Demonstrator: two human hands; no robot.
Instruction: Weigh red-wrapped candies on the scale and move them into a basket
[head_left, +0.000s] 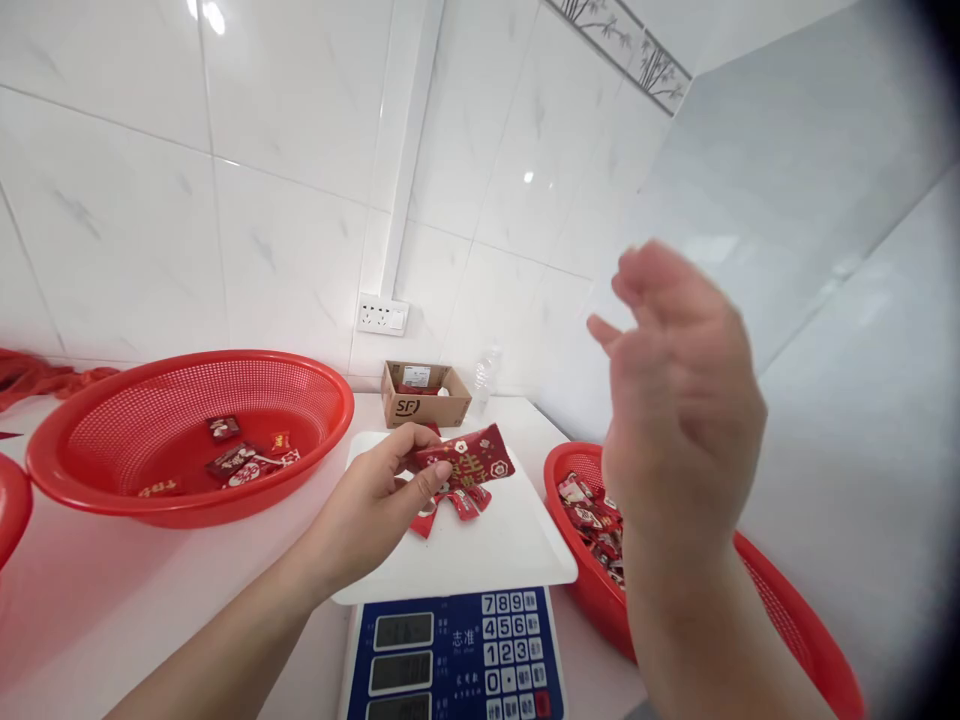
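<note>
My left hand [382, 495] grips a long dark-red snack packet [476, 452] with gold characters and white flowers, above the white tray [510, 550] of a digital scale. Several small red packets [463, 503] lie on that tray beneath it. The scale's blue keypad panel [465, 640] faces me. Raised on the right, my right hand [679, 400] is slightly blurred, its fingers loosely curved and apart with nothing seen between them. Behind and below it stands a red basket [600, 595] with many red packets [592, 515], partly hidden by my forearm.
At the left, a large red perforated basket [187, 515] holds a few packets [232, 460]. Another red basket [11, 505] shows at the left edge. A small cardboard box [431, 412] and a clear plastic bottle [486, 375] stand near the tiled wall, below a socket [382, 315].
</note>
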